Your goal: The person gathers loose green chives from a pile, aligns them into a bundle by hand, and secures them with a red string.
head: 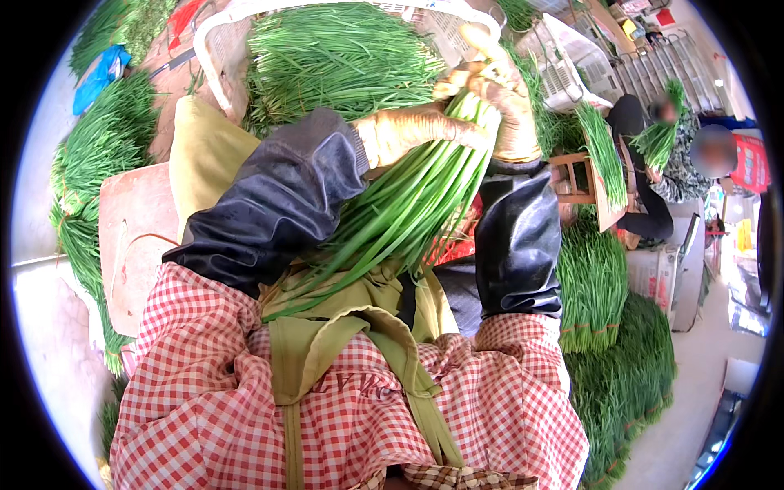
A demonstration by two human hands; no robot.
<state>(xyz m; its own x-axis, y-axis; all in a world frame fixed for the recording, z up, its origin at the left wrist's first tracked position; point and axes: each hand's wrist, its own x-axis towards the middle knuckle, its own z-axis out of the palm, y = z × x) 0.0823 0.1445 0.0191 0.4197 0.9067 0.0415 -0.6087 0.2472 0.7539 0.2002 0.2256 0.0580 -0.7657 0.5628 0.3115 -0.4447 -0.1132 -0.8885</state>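
My left hand (416, 130), in a soiled, light-coloured glove, is closed around a bunch of long green leafy stalks, probably garlic chives (422, 184). My right hand (508, 110), gloved the same way, grips the pale stem ends of that bunch from the right side. The leaves hang down over my lap and the olive apron (361, 343). Just beyond my hands, a white plastic basket (214, 58) holds a thick layer of the same greens (343, 55). Black sleeve covers reach over both forearms.
Banded bundles of greens (591, 288) are piled at the right, with others (110, 135) at the left. A wooden board (131, 233) lies left of my lap. Beyond a wooden stool (572, 177) at the right, a person (667, 165) holds greens. White crates (557, 67) stand at the upper right.
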